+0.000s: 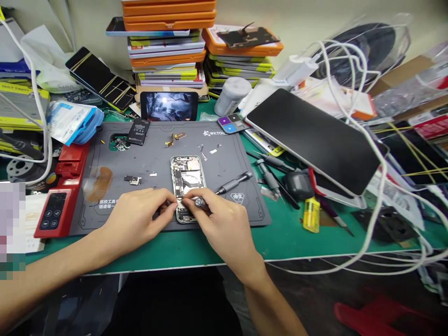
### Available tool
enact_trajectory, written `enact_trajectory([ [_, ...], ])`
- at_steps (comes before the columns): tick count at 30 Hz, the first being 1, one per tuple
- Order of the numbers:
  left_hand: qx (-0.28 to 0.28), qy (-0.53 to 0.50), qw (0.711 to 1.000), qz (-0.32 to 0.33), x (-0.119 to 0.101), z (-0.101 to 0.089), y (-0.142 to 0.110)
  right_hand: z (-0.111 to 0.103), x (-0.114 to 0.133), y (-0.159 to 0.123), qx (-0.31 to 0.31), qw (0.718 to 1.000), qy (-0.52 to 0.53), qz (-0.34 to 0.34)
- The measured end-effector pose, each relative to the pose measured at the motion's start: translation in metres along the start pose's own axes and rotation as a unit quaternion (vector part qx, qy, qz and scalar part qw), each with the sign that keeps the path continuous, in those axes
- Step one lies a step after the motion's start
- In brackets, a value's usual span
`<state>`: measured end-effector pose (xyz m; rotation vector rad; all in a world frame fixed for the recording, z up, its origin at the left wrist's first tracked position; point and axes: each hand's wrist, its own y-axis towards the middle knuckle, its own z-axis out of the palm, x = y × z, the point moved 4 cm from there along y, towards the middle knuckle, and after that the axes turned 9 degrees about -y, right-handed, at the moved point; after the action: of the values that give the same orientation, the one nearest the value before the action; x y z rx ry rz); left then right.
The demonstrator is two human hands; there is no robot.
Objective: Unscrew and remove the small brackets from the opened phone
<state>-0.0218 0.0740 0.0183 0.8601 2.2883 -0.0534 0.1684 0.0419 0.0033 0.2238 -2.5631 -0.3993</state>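
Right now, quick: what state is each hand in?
Left hand: closed, fingertips pinched at the opened, pale-rimmed rectangular phone; anything held can't be told.
Right hand: closed, holding a grey, round-ended tool.

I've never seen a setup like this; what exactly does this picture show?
No machine here: a person works bare-handed, filmed by one camera worn on the head, looking forward and down. On a green bench lies a grey mat, and on it an opened phone, its insides exposed. The left hand is pinched near the phone's left edge; whether it grips anything is unclear. The right hand holds a grey-ended tool over the phone. Also on the mat are a black battery, small loose parts and a screwdriver.
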Motion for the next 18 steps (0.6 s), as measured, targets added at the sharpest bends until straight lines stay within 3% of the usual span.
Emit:
enact_trajectory([
  [4,-0.018,0.029,0.998,0.052,-0.001,-0.001,0.000,-0.002,-0.001,-0.003,-0.025,0.999,0.032,0.024],
  [10,-0.042,0.103,0.988,0.111,-0.008,0.005,0.002,-0.009,0.000,-0.007,-0.118,0.992,0.040,0.028],
  [18,-0.011,0.150,0.975,0.166,-0.008,0.006,0.013,-0.010,0.000,-0.006,-0.113,0.992,0.052,0.027],
])
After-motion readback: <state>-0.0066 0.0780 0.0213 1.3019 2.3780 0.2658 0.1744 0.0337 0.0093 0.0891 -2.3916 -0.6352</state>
